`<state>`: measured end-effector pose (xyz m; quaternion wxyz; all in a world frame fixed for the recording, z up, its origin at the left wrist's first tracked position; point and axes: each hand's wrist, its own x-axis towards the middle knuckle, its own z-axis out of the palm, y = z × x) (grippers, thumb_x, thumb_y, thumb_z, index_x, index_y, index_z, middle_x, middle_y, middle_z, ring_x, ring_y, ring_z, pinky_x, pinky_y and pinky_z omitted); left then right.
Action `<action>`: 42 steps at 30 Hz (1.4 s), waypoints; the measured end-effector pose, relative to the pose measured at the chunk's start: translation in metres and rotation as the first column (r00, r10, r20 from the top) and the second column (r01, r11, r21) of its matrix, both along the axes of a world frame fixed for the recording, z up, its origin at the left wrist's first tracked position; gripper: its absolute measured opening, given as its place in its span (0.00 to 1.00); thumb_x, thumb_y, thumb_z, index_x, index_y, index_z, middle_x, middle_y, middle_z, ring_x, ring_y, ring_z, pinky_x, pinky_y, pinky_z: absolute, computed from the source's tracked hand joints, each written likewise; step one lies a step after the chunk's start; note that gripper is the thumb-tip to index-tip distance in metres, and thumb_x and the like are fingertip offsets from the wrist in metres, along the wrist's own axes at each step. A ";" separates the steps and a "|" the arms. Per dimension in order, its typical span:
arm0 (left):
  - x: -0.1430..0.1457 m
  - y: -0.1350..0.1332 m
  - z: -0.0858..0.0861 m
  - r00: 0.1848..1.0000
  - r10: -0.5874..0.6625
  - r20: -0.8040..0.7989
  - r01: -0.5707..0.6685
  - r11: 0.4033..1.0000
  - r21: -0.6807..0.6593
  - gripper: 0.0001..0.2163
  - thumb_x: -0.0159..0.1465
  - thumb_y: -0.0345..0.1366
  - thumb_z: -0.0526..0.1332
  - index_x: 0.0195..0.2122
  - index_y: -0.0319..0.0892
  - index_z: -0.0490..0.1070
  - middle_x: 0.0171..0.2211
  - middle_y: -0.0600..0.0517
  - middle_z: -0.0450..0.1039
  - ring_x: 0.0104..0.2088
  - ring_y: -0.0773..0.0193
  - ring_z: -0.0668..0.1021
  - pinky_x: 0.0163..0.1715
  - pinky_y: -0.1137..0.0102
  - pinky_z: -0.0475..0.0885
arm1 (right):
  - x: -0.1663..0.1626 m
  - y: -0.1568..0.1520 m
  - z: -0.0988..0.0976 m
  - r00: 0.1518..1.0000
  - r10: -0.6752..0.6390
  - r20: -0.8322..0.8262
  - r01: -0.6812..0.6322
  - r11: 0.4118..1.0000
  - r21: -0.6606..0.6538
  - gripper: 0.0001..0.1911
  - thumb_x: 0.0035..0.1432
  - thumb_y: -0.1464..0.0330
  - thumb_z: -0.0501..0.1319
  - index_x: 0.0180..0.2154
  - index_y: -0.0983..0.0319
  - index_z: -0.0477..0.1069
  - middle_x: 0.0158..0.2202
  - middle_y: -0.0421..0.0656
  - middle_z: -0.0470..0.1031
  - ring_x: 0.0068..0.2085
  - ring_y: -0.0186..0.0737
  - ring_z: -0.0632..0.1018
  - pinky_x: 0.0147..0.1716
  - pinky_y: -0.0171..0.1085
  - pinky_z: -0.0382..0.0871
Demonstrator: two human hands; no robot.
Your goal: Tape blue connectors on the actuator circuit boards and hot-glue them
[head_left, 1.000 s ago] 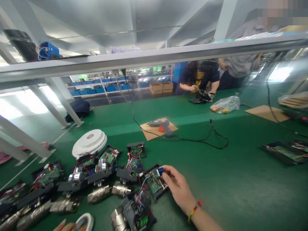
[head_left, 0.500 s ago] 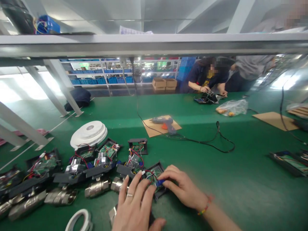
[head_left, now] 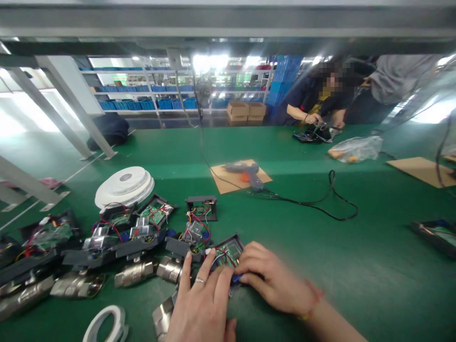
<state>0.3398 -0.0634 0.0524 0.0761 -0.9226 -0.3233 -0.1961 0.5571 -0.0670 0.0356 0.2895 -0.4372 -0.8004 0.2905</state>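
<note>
My left hand (head_left: 204,299) rests over the near valve unit, its fingers stretched out and spread, covering most of the unit. From under it, at the left, shows a metal valve body (head_left: 163,319). My right hand (head_left: 265,278) is closed, thumb and fingers pinching a small blue part (head_left: 236,278) beside an open black housing. Inside that housing lies a green circuit board (head_left: 226,255) with red, white and dark wires. The inner side of the unit is hidden by my hands.
Several similar valve units (head_left: 137,247) with open housings crowd the left. White tape rolls (head_left: 124,185) lie behind them, another roll (head_left: 105,325) in front. A glue gun (head_left: 251,175) rests on cardboard, its cable running right. A co-worker (head_left: 320,99) handles parts across the table.
The camera view has tilted down and shifted slightly. My right fingers have curled closer around the small blue part; my left hand stays over the unit.
</note>
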 end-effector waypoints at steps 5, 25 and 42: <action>0.001 0.003 0.000 0.999 -0.009 -0.047 -0.002 0.972 -0.233 0.20 0.52 0.35 0.58 0.48 0.45 0.70 0.49 0.52 0.79 0.56 0.40 0.74 0.52 0.31 0.69 | 0.000 -0.001 -0.003 1.000 0.016 0.015 -0.016 1.000 -0.021 0.09 0.66 0.70 0.59 0.42 0.61 0.79 0.37 0.44 0.78 0.43 0.42 0.73 0.47 0.42 0.66; 0.021 0.021 0.012 0.977 -0.078 -0.201 0.010 0.947 -0.322 0.09 0.61 0.30 0.63 0.35 0.54 0.79 0.42 0.52 0.80 0.56 0.39 0.75 0.56 0.23 0.53 | 0.002 -0.003 -0.007 0.999 0.027 0.028 -0.027 1.000 0.000 0.07 0.61 0.71 0.64 0.42 0.61 0.77 0.39 0.45 0.76 0.45 0.43 0.72 0.47 0.41 0.67; 0.017 0.026 0.015 0.982 -0.121 -0.145 0.048 0.902 -0.429 0.08 0.58 0.33 0.66 0.35 0.57 0.78 0.46 0.55 0.78 0.58 0.44 0.72 0.59 0.27 0.52 | 0.006 -0.004 -0.010 0.999 0.052 -0.006 -0.052 0.998 0.039 0.07 0.66 0.69 0.59 0.34 0.62 0.72 0.38 0.46 0.76 0.44 0.42 0.73 0.47 0.41 0.68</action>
